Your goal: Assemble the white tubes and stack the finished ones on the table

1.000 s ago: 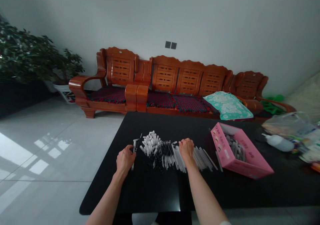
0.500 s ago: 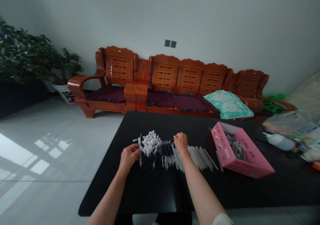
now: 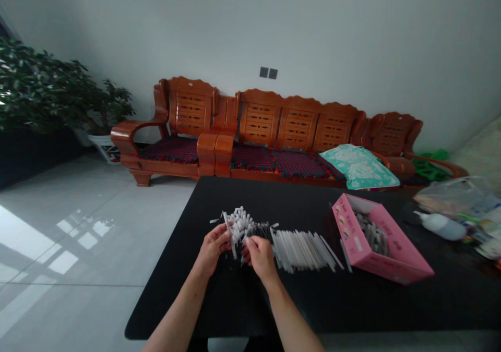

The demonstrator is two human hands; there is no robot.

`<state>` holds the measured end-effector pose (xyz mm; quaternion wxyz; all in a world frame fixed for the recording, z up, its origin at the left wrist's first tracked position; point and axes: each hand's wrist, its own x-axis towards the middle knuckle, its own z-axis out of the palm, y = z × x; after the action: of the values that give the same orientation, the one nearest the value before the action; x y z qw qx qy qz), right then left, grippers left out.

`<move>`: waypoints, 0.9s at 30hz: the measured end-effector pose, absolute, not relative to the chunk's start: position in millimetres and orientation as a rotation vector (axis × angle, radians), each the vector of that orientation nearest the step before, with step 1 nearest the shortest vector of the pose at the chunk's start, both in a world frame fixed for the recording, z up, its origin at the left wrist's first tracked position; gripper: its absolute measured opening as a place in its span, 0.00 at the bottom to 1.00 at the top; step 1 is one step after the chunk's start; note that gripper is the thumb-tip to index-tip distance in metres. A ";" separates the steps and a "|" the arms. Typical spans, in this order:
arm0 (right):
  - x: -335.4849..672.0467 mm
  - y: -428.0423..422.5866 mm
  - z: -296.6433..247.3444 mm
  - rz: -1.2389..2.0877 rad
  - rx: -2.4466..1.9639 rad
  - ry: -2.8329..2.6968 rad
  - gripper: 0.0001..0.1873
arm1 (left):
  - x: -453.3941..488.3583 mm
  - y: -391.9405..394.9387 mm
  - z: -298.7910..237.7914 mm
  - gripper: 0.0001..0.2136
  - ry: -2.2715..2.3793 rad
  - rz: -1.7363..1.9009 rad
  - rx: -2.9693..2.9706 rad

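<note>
My left hand is closed around a slim white pen barrel, which stands nearly upright at the left of the parts. Close beside it, my right hand is pinched over the pile; whatever its fingertips hold is too small or hidden to make out. Behind both hands lies a heap of short white caps. Thin dark pieces lie between the caps and a row of pale translucent tubes, partly covered by my right hand.
A pink box holding many grey-white pens stands on the black table at the right. Beyond it are a white squeeze bottle and a plastic bag. A wooden sofa runs along the wall behind.
My right hand has come left and nearer from the head of the tube row to beside my left hand. My left hand, still holding the barrel, has shifted slightly right.
</note>
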<state>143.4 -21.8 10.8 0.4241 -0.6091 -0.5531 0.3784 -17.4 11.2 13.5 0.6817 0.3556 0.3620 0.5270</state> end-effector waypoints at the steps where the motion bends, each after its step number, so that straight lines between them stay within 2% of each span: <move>1: 136.6 -30.8 6.9 1.125 -1.484 -1.248 0.25 | -17.4 11.2 15.4 0.23 0.807 1.202 0.794; 4: 121.5 -50.7 0.4 1.529 -1.276 -0.953 0.31 | -15.9 10.5 19.6 0.24 0.811 1.255 0.777; 8: 113.2 -61.4 1.8 1.692 -1.041 -0.793 0.32 | -14.4 9.5 19.0 0.23 0.800 1.268 0.739; 14: 109.0 -62.6 5.0 1.726 -0.943 -0.689 0.31 | -16.7 9.3 12.0 0.19 0.735 1.241 0.678; 22: 106.3 -61.0 4.1 1.686 -0.906 -0.563 0.23 | -14.9 7.7 10.2 0.18 0.676 1.244 0.596; 25: 108.1 -60.6 5.4 1.576 -1.036 -0.653 0.22 | -13.1 8.5 6.4 0.17 0.691 1.270 0.549; 27: 109.9 -60.7 7.8 1.374 -1.187 -0.824 0.20 | -12.1 9.0 4.0 0.17 0.702 1.280 0.526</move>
<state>109.9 -60.7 7.8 0.5429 -0.4998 -0.3471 0.5787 -12.1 9.0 4.0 0.7138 0.2376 0.3167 0.5777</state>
